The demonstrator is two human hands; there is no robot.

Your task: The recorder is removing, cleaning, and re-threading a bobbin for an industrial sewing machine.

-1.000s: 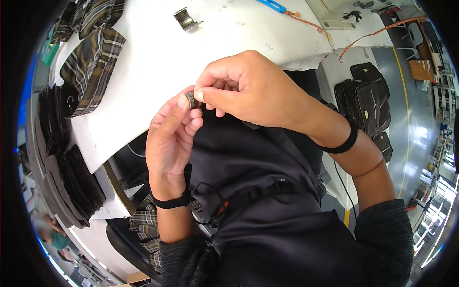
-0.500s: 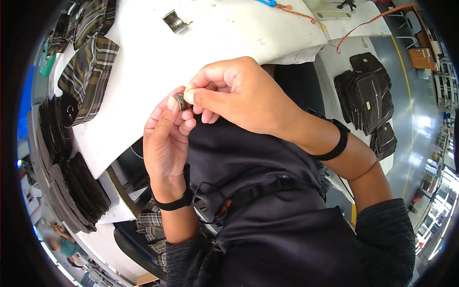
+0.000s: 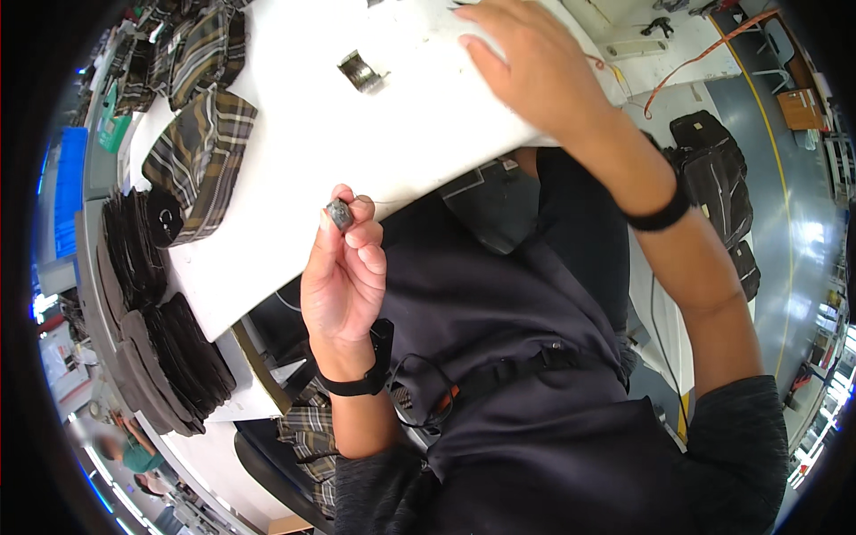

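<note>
In my left hand (image 3: pixel 346 276), a small grey metal bobbin case (image 3: pixel 339 214) is pinched between thumb and fingertips, above the table's near edge. A fine thread seems to trail from it to the right. My right hand (image 3: pixel 535 67) is out over the white table (image 3: pixel 294 143) near the top of the view, thumb and fingers apart. A dark tip (image 3: pixel 457 7) shows beside its fingertips; the rest of that thing lies hidden by the hand. A curved, shiny metal piece (image 3: pixel 359 71) rests on the table between the two hands.
Plaid fabric pieces (image 3: pixel 201 165) and dark stacked pieces (image 3: pixel 174 357) line the left side. On the right are more dark pieces (image 3: pixel 713 178) and an orange cord (image 3: pixel 682 58). A co-worker in a green top (image 3: pixel 141 456) is far off at lower left.
My right hand has left the bobbin case and moved up and right over the table, covering the blue-handled tool seen there before. My left hand keeps the bobbin case. The whole view has shifted slightly.
</note>
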